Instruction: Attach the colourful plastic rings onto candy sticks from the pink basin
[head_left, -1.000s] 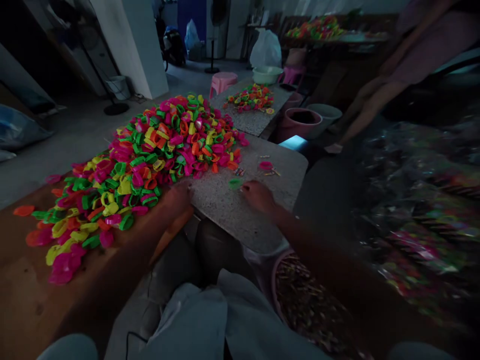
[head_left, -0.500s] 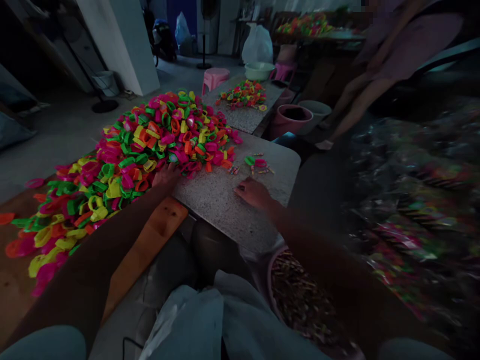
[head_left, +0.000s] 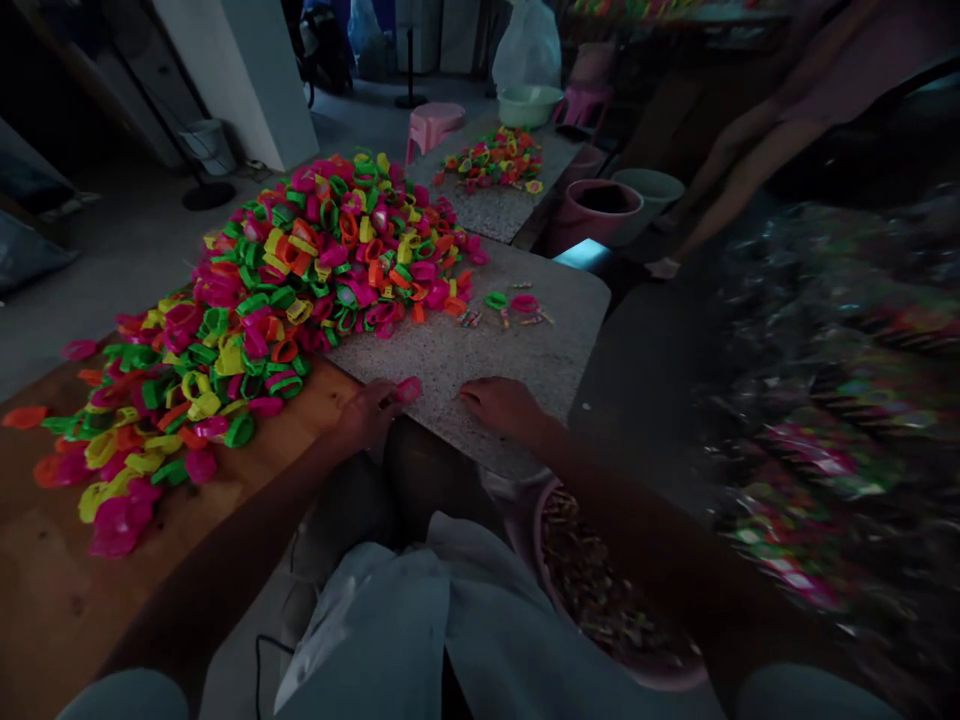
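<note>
My left hand (head_left: 369,412) is closed on a pink plastic toy watch (head_left: 409,389), at the near edge of the speckled stone tabletop (head_left: 442,450). To its right, my right hand (head_left: 504,404) is low over the stone with fingers pinched together; whatever is between them is too small to make out. Beyond the right hand lie a green plastic band (head_left: 495,300), a pink one (head_left: 525,302) and several small wrapped sticks (head_left: 534,320). A large heap of pink, green, yellow and orange toy watches (head_left: 300,260) spreads over the left side.
Below my right forearm stands a pink tub (head_left: 666,680) full of small wrapped pieces. Clear bags of colourful items (head_left: 840,430) fill the right. A second stone table (head_left: 480,215) bears a smaller pile, with buckets (head_left: 600,205) beside it. Another person's legs (head_left: 724,200) are beyond.
My left hand has come away from the heap toward me, now with a pink toy watch in it. My right hand stays over the stone, slightly nearer. The view has tipped down a little.
</note>
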